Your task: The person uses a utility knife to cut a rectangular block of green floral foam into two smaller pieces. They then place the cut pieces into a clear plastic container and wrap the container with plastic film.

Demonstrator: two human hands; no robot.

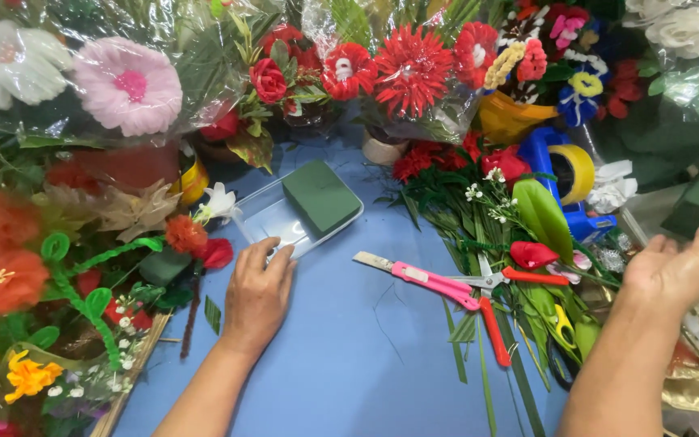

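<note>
Left grip (259, 293) flat, dark green foam block (321, 197)

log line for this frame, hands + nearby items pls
left hand flat on blue table, touching clear tray holding green foam block | right hand open, empty, over foliage | pink knife, red scissors between

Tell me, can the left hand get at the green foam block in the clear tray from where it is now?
Probably yes. The left hand rests at the clear tray's near edge, and the green foam block sits just beyond its fingertips with its top uncovered and nothing lying between them.
</note>
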